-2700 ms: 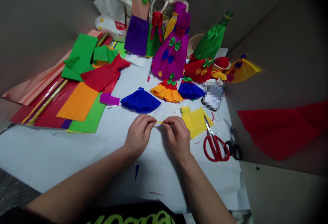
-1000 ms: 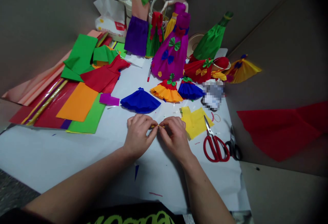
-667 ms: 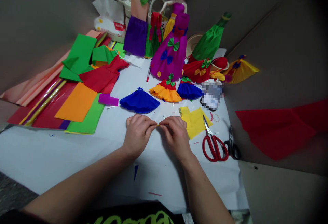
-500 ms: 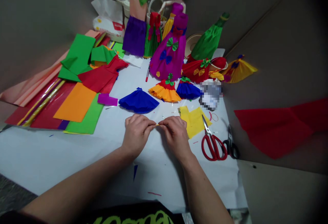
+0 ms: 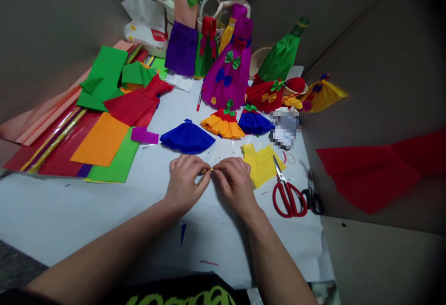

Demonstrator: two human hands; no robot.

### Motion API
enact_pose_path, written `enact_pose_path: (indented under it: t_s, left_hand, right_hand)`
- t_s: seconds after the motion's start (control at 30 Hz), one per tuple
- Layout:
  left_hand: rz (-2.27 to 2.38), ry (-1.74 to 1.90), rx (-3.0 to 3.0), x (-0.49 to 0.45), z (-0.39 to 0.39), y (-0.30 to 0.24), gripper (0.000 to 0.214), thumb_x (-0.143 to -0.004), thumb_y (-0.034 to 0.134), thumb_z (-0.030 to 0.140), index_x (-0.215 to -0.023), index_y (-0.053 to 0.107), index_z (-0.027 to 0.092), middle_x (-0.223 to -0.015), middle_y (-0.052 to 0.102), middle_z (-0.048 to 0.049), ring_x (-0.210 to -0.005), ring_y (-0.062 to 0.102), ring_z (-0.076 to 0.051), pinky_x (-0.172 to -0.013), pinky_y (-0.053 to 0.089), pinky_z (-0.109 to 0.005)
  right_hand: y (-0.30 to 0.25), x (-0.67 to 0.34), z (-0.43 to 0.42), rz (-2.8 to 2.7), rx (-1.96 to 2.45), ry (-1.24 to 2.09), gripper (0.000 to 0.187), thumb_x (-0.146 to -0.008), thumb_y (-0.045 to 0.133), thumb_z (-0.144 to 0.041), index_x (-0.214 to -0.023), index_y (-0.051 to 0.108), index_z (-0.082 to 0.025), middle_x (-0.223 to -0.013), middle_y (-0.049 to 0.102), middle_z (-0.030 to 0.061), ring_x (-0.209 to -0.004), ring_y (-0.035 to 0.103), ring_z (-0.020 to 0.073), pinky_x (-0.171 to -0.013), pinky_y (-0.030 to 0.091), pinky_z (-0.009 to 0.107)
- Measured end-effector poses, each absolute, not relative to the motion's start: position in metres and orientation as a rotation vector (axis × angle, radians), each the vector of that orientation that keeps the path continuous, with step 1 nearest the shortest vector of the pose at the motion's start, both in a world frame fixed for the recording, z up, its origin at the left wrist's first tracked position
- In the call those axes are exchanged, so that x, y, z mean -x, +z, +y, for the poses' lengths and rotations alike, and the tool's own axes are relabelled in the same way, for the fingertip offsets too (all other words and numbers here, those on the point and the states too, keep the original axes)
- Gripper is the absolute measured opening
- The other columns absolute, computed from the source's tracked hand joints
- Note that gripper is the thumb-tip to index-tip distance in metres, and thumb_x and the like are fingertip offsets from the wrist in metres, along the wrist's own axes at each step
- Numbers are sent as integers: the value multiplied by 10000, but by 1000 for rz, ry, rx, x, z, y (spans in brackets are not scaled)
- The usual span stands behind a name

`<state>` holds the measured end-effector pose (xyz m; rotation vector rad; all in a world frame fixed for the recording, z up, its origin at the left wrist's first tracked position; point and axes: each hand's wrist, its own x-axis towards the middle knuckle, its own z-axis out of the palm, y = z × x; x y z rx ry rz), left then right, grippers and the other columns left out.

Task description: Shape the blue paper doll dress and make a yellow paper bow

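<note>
Between my fingertips is a small strip of yellow paper (image 5: 208, 170), mostly hidden by the fingers. My left hand (image 5: 186, 177) pinches one end of it, and my right hand (image 5: 233, 182) pinches the other, the tips almost touching. Just beyond the hands lies a blue pleated paper skirt (image 5: 187, 137). A cut sheet of yellow crepe paper (image 5: 261, 164) rests beside my right hand. Right of that are red-handled scissors (image 5: 288, 198) with blades partly apart, next to black-handled scissors (image 5: 312, 195).
Coloured paper sheets (image 5: 101, 140) pile up on the left. Small paper dresses stand and lie at the back, among them a purple dress (image 5: 226, 75) before a doll (image 5: 240, 12). A red cloth-like sheet (image 5: 369, 175) hangs at right. White paper (image 5: 146, 230) covers the table.
My left fingers have shifted slightly on the yellow strip, and more of it shows behind the left thumb. Everything else lies as before; the view has moved a little.
</note>
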<state>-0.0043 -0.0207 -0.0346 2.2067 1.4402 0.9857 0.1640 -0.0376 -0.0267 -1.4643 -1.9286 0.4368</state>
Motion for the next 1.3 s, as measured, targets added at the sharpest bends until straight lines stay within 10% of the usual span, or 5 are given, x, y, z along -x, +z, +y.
enact_pose_path:
  t_s: [1.3]
  left_hand:
    - [1447,968,-2153,3,-20,-33,45,-838,646,171,-819,656,211,-842,666,-19,-902,591,-226,-825,358,-406]
  right_hand:
    - [-27,-157,-36,-1682,1501,600,118,-823,629,-214,-937,642,-237,-918,690,39,-916,620,231,-837,440,385]
